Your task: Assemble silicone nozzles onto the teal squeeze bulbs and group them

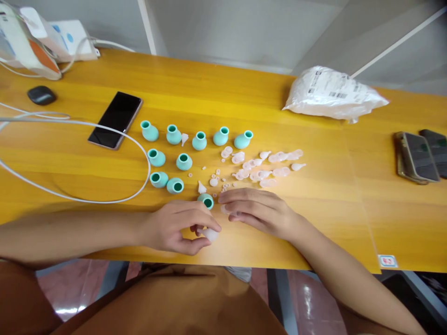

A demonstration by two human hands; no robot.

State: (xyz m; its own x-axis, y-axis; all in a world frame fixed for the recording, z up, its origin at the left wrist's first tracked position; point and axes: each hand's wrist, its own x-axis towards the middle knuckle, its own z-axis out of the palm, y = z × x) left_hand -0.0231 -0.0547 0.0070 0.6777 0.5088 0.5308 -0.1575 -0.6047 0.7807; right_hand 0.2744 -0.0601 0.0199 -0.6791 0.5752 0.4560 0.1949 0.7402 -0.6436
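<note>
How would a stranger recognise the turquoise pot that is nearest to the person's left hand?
On the wooden table, find the left hand, holding a whitish piece. Just beyond it is the turquoise pot. Unlike the nine others, it is closest to the person.

Office-like workspace, wood-toned desk (324, 223), grey partition (226, 32), black computer mouse (41, 95), smartphone (116, 120)

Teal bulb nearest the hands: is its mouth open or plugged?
Open: the teal bulb shows its dark round mouth, with nothing seated in it.
</note>
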